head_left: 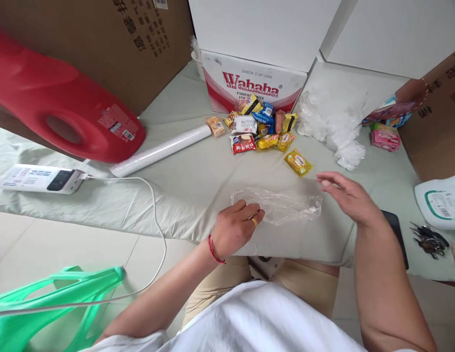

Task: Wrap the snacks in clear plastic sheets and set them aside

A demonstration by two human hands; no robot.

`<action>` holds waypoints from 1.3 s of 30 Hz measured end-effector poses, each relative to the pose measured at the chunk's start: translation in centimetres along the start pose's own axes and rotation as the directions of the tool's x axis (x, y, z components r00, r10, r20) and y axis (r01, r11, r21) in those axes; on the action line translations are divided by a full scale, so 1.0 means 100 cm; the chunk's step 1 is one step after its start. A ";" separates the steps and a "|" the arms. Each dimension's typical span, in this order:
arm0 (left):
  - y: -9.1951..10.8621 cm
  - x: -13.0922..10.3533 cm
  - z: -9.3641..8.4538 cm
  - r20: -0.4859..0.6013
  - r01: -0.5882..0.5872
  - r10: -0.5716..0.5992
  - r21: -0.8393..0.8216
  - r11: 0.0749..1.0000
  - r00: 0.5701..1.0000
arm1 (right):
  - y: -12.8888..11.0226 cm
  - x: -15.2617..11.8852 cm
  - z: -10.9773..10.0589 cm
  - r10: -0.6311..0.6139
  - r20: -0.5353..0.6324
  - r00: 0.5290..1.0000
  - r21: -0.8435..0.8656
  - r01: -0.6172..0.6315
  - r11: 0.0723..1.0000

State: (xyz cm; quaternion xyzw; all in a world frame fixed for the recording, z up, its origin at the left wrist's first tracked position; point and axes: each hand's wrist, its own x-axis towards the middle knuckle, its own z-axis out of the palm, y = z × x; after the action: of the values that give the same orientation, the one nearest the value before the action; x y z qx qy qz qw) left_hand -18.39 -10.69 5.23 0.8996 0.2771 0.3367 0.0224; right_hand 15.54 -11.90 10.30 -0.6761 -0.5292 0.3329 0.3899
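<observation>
My left hand point(235, 228), with a ring and a red wrist cord, has its fingers curled on the left end of a clear plastic bag point(282, 206). The bag lies flat and crumpled along the table's front. Past the bag's right end is my right hand point(346, 198), held with fingers stretched out and nothing in them. A yellow snack packet point(298, 162) lies a little beyond its fingertips, apart from them. Farther back, a pile of small wrapped snacks point(264, 122) includes a red packet point(243, 144) at its front.
A white Wahaha carton point(254, 80) stands behind the snacks. To the left are a white roll point(164, 150), a red jug point(66, 107) and a power bank point(40, 179) with a cable. Crumpled clear bags point(332, 122), a phone point(396, 237) and keys point(430, 239) are to the right.
</observation>
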 end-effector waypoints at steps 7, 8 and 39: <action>0.005 -0.006 0.000 -0.018 -0.041 0.040 -0.050 0.998 0.999 | -0.015 0.033 0.089 0.153 0.520 0.841 -0.252 -0.020 0.968; 0.006 -0.008 0.000 -0.015 -0.042 0.042 -0.057 0.997 0.999 | -0.013 0.037 0.095 0.173 0.563 0.808 -0.252 -0.032 0.967; -0.005 0.034 -0.003 0.132 0.622 -0.610 -0.248 0.743 0.781 | 0.011 0.085 0.125 0.029 0.444 0.896 -0.022 -0.021 1.000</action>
State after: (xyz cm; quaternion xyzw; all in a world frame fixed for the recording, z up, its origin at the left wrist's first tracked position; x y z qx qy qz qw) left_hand -16.69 -8.62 7.33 0.7520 0.5076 0.3270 0.2642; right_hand 7.12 -1.54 3.10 -0.5922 -0.5983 0.4789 0.2491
